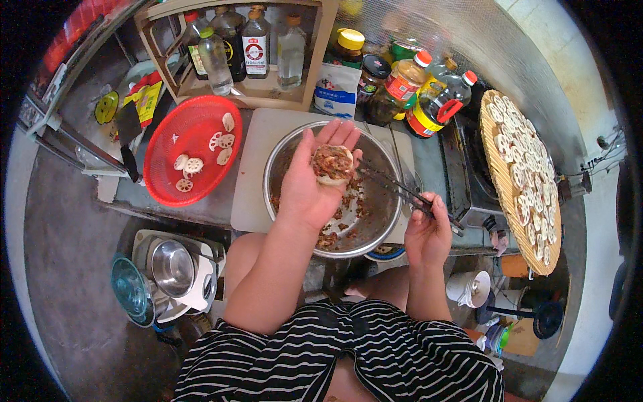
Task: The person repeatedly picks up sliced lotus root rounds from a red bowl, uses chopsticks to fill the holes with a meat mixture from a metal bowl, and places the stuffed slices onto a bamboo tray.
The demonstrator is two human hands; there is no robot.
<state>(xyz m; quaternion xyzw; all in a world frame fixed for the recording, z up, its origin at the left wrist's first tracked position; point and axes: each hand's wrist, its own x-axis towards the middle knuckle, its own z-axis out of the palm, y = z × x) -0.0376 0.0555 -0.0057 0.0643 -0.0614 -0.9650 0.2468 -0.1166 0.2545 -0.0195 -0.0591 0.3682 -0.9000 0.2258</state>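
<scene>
My left hand (pixel 314 186) is palm up over a large steel bowl (pixel 384 236), with a lotus root slice (pixel 331 180) resting on the fingers. Ground meat filling (pixel 332 160) covers most of that slice. Dark chopsticks (pixel 412 196) are gripped in my right hand (pixel 428 231), at the bowl's right side; their tips are beside the filling. Scraps of the meat mixture (pixel 329 238) cling inside the bowl, which sits on a pale cutting board (pixel 256 166). Several bare lotus root slices (pixel 193 165) lie in a red plastic basket (pixel 166 145) on the left.
A round woven tray (pixel 495 176) full of lotus slices rests over the stove (pixel 462 201) at right. Sauce bottles (pixel 397 85) and a seasoning bag (pixel 336 90) line the back, beside a wooden shelf (pixel 299 98) of bottles. A cleaver (pixel 129 130) lies left of the basket.
</scene>
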